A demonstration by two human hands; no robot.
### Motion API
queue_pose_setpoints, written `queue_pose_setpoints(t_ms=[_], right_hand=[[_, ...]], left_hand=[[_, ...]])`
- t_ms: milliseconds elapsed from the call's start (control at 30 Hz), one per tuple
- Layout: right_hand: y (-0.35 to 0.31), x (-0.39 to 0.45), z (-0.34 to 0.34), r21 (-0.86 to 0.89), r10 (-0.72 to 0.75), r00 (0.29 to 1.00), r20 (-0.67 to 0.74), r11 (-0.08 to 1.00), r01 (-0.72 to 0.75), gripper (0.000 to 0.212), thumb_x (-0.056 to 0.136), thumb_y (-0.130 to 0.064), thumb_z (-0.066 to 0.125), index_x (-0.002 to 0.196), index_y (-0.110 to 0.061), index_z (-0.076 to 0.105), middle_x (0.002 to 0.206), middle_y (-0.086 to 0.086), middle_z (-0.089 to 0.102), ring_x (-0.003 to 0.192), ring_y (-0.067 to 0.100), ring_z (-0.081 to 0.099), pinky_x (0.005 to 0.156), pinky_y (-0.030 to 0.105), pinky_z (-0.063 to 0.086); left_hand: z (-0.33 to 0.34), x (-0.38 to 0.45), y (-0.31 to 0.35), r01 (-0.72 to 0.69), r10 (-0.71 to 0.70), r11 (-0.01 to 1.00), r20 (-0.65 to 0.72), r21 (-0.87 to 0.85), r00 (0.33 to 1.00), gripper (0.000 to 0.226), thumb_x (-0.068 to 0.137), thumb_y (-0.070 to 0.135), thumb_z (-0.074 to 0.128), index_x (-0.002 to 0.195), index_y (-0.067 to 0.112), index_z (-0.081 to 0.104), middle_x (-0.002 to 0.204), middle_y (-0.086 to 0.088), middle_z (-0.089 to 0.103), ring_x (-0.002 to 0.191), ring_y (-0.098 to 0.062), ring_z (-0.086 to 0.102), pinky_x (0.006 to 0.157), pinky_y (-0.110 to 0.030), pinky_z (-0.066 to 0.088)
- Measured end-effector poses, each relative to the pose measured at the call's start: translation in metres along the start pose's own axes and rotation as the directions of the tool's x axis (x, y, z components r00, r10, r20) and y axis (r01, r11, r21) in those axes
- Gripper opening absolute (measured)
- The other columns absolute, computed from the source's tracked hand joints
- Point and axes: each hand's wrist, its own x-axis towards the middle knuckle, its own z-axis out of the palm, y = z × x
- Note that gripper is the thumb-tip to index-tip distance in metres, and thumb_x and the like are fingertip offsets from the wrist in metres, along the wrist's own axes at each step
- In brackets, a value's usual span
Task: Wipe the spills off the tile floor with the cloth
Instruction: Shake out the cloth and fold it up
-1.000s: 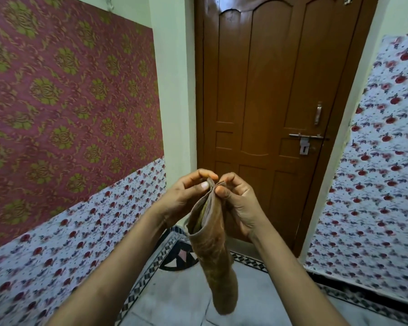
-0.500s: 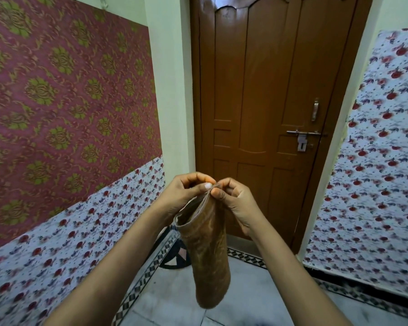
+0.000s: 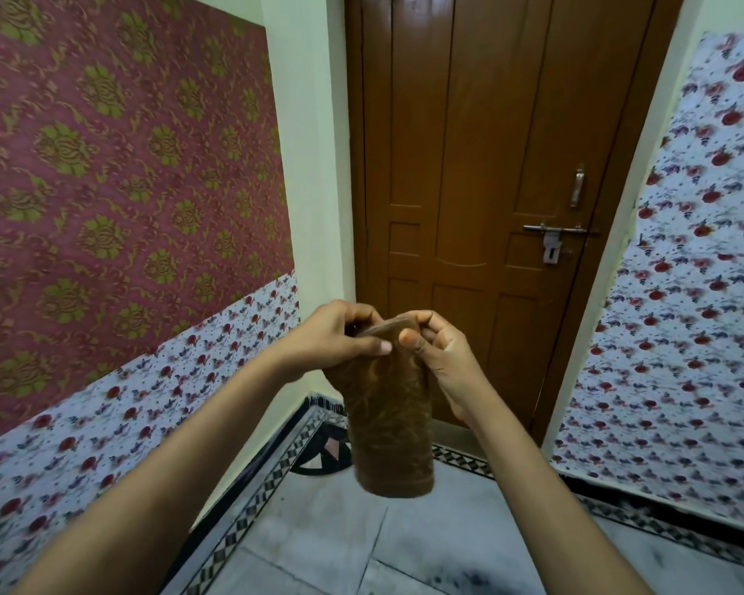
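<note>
A brown cloth (image 3: 389, 427) hangs folded in the air in front of me, its lower edge above the grey tile floor (image 3: 318, 547). My left hand (image 3: 331, 341) pinches its top edge from the left and my right hand (image 3: 441, 358) pinches the same edge from the right, thumbs nearly touching. Dark smudges of spill (image 3: 460, 579) show on the tiles near the bottom edge of the view.
A shut brown wooden door (image 3: 482, 186) with a latch (image 3: 555, 234) stands straight ahead. A maroon patterned wall (image 3: 117, 165) runs along the left, a floral-papered wall (image 3: 688, 315) on the right. A black-and-white patterned border (image 3: 250, 513) edges the floor.
The cloth has been folded shorter and now faces me flat and wider; before it hung long and narrow. Both hands stay pinched on its top edge, a little lower in view.
</note>
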Motion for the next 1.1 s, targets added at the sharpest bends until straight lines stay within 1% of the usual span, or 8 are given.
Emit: queue_pose_setpoints(t_ms=[167, 400, 567, 700, 800, 900, 1000, 1100], right_hand=[[0.024, -0.006, -0.005, -0.158, 0.175, 0.981, 0.089, 0.974, -0.16, 0.023, 0.079, -0.013, 0.07, 0.098, -0.021, 0.061, 0.101, -0.007, 0.066, 0.097, 0.007, 0.063, 0.085, 0.024, 0.052], [0.074, -0.022, 0.008, 0.071, 0.359, 0.933, 0.029, 0.93, -0.36, 0.067, 0.041, -0.047, 0.085, 0.098, -0.019, 0.063, 0.095, -0.003, 0.072, 0.094, 0.016, 0.066, 0.074, 0.022, 0.052], [0.095, -0.03, -0.003, 0.448, 0.393, 0.919, 0.019, 0.819, -0.36, 0.087, 0.024, -0.036, 0.095, 0.1, -0.006, 0.065, 0.095, 0.01, 0.073, 0.093, 0.025, 0.066, 0.08, 0.034, 0.055], [0.096, -0.033, -0.017, 0.498, 0.409, 0.909, -0.08, 0.807, -0.319, 0.095, 0.021, -0.04, 0.095, 0.106, -0.012, 0.063, 0.1, 0.01, 0.072, 0.095, 0.026, 0.065, 0.086, 0.044, 0.052], [0.088, -0.034, -0.025, 0.547, 0.431, 0.89, -0.15, 0.786, -0.288, 0.073, 0.046, -0.043, 0.089, 0.107, -0.015, 0.062, 0.104, 0.011, 0.071, 0.098, 0.027, 0.063, 0.085, 0.045, 0.05], [0.085, -0.029, -0.033, 0.621, 0.455, 0.869, -0.194, 0.743, -0.25, 0.038, 0.087, -0.04, 0.056, 0.117, -0.016, 0.058, 0.114, 0.012, 0.064, 0.106, 0.029, 0.058, 0.085, 0.045, 0.048], [0.088, -0.026, -0.035, 0.608, 0.533, 0.823, -0.196, 0.724, -0.325, 0.035, 0.091, -0.036, 0.054, 0.116, -0.012, 0.058, 0.116, 0.014, 0.061, 0.108, 0.03, 0.056, 0.092, 0.046, 0.045], [0.096, -0.025, -0.035, 0.51, 0.576, 0.768, -0.278, 0.767, -0.39, 0.02, 0.088, -0.012, 0.061, 0.107, -0.005, 0.059, 0.112, 0.017, 0.061, 0.096, 0.028, 0.059, 0.083, 0.042, 0.049]], left_hand=[[-0.021, 0.008, 0.031, -0.171, 0.166, 0.979, 0.056, 0.109, 0.985, 0.007, 0.087, 0.03, 0.06, 0.09, 0.024, 0.061, 0.091, 0.002, 0.062, 0.087, -0.01, 0.061, 0.076, -0.024, 0.053], [-0.058, 0.011, 0.052, -0.082, 0.073, 0.995, -0.154, -0.049, 0.985, 0.012, 0.087, 0.025, 0.061, 0.091, 0.014, 0.062, 0.078, 0.0, 0.063, 0.07, -0.009, 0.065, 0.058, -0.02, 0.053], [-0.071, 0.012, 0.034, 0.008, -0.048, 0.993, -0.349, -0.114, 0.936, 0.017, 0.087, 0.025, 0.063, 0.093, 0.01, 0.064, 0.079, -0.004, 0.066, 0.069, -0.014, 0.065, 0.055, -0.021, 0.055], [-0.071, 0.012, 0.003, 0.088, -0.157, 0.98, -0.417, -0.179, 0.895, 0.011, 0.088, 0.025, 0.062, 0.088, 0.014, 0.064, 0.081, -0.006, 0.067, 0.074, -0.019, 0.065, 0.058, -0.025, 0.054], [-0.069, 0.012, -0.025, 0.154, -0.203, 0.977, -0.436, -0.145, 0.877, 0.011, 0.09, 0.028, 0.059, 0.081, 0.022, 0.06, 0.088, -0.008, 0.065, 0.082, -0.024, 0.063, 0.067, -0.031, 0.052], [-0.058, 0.013, -0.051, 0.249, -0.246, 0.967, -0.427, -0.05, 0.87, 0.015, 0.092, 0.03, 0.054, 0.081, 0.02, 0.056, 0.094, -0.011, 0.062, 0.088, -0.028, 0.059, 0.074, -0.038, 0.05], [-0.04, 0.012, -0.07, 0.324, -0.309, 0.945, -0.43, -0.04, 0.848, 0.021, 0.093, 0.029, 0.054, 0.095, 0.008, 0.058, 0.096, -0.014, 0.061, 0.09, -0.031, 0.059, 0.076, -0.04, 0.051], [-0.013, 0.006, -0.083, 0.375, -0.378, 0.923, -0.367, -0.083, 0.85, 0.02, 0.093, 0.027, 0.055, 0.102, 0.009, 0.056, 0.094, -0.01, 0.061, 0.081, -0.024, 0.061, 0.058, -0.031, 0.053]])
